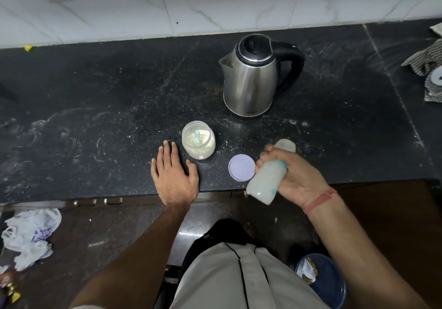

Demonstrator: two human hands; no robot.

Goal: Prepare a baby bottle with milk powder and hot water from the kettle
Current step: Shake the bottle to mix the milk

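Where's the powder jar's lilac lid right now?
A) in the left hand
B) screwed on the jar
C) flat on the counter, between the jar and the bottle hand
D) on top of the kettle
C: the lilac lid lies flat on the counter, right of the open powder jar and beside the right hand holding the baby bottle; the left hand rests flat and empty.

The counter (95, 107) is black with white speckles. The kettle (251, 79) is silver with a black lid and handle. The jar lid (241, 167) is pale lilac. The bottle (267, 177) looks milky white with teal marks.
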